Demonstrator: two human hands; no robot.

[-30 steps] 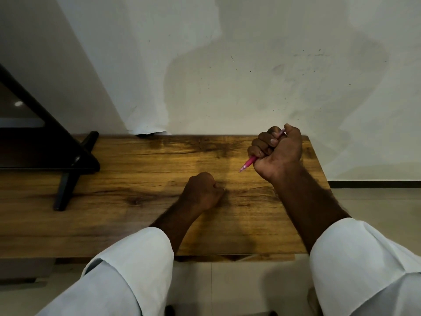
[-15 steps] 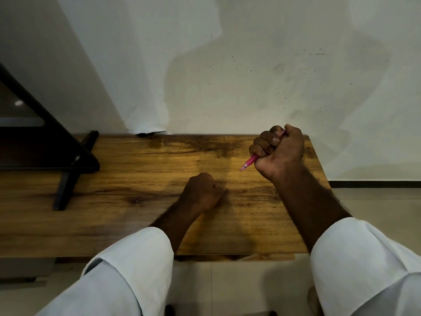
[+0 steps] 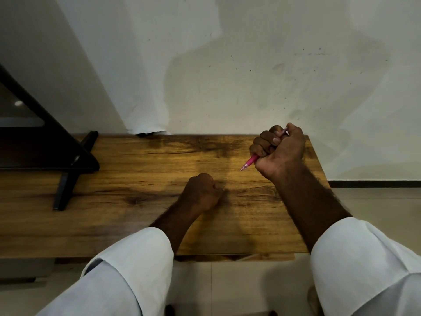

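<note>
A pink pen (image 3: 249,162) sticks out of my right hand (image 3: 280,151), which grips it in a fist above the right end of the wooden table (image 3: 141,179); the pen tip points down and to the left, clear of the wood. The pen's other end shows above my thumb. My left hand (image 3: 201,192) rests on the table's middle as a closed fist, and nothing shows in it. Both forearms come out of rolled white sleeves.
A black stand with angled legs (image 3: 66,181) occupies the table's left end, under a dark screen (image 3: 20,137). A pale wall (image 3: 227,76) runs right behind the table. Tiled floor (image 3: 376,206) lies to the right and below the table's front edge.
My right hand with the pen has drifted very slightly to the right. My left fist has stayed where it was.
</note>
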